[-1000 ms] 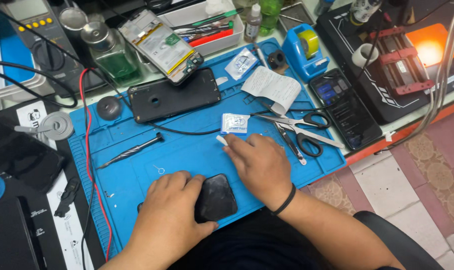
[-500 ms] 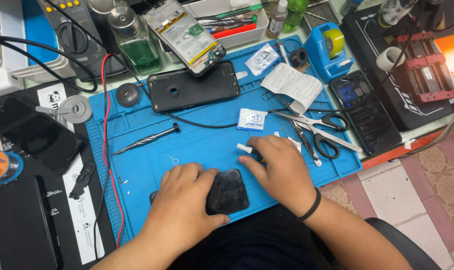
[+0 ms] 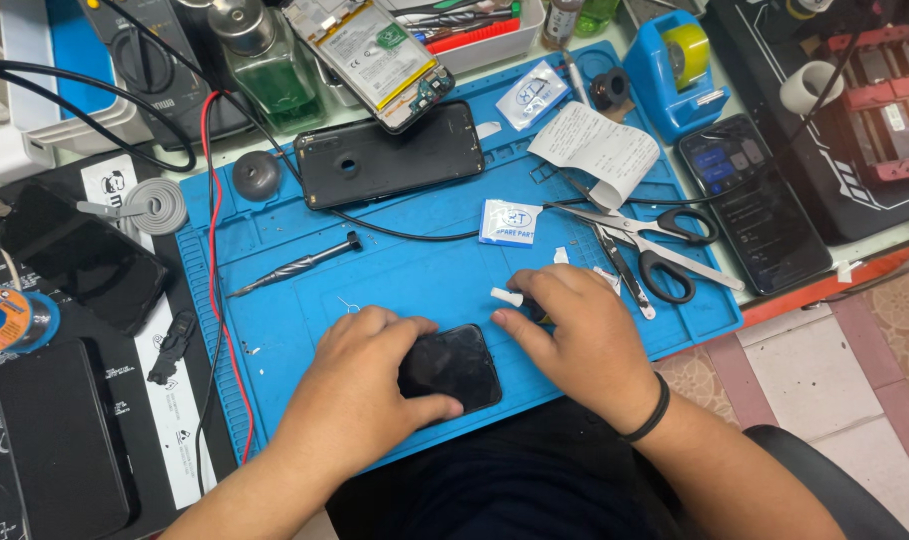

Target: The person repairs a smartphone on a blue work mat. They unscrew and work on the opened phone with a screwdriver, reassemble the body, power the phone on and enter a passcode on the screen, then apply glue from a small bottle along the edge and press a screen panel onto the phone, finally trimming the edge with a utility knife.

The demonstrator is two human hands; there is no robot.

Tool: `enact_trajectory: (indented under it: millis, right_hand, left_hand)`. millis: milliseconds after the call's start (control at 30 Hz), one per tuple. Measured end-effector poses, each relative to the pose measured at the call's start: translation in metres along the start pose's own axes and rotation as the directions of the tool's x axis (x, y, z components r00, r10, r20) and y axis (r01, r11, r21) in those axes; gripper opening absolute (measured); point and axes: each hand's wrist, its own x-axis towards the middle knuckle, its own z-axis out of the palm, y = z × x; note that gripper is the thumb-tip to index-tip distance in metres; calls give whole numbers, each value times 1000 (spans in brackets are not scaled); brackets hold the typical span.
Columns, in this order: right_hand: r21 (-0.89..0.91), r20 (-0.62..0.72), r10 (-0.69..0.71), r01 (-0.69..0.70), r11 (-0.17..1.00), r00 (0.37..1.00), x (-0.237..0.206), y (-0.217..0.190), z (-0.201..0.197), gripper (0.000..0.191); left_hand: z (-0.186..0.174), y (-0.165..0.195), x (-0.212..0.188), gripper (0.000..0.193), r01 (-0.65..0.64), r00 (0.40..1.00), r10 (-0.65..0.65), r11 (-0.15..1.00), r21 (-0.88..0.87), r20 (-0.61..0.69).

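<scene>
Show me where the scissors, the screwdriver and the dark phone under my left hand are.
scissors [image 3: 664,245]: head view, where the blades meet the black handles.
screwdriver [image 3: 296,266]: head view, middle of its shaft on the blue mat.
dark phone [image 3: 456,365]: head view, bare glass beside the left hand [image 3: 369,385].

A small black glossy phone screen [image 3: 452,365] lies flat on the blue mat's near edge; a small white-tipped tool [image 3: 509,297] lies just beside it.

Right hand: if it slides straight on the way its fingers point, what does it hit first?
The right hand points up-left over the blue mat. Bare mat comes first, then probably the thin black cable, then the black phone back cover. Exact heading is uncertain.
</scene>
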Motion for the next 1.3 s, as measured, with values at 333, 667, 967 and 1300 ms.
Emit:
enact_trajectory:
  millis: [333, 667, 967, 1300]
  right_hand:
    - [-21, -5, -19, 19, 1000, 1000, -4, -1, -1, 26]
    - [59, 49, -51, 49, 997, 997, -7, -4, -9, 23]
    - [85, 130, -151, 141, 986, 980, -7, -11, -19, 29]
    - [189, 254, -229, 184, 965, 940, -17, -26, -45, 36]
  left_hand:
    - [1, -21, 20, 32, 104, 994, -96, 974, -203, 50]
    - [2, -18, 19, 26, 134, 990, -137, 984, -114, -18]
    - [4, -3, -1, 42, -461, 835, 422, 887, -29, -353]
    - [8, 2, -14, 22, -572, 820, 553, 806, -151, -148]
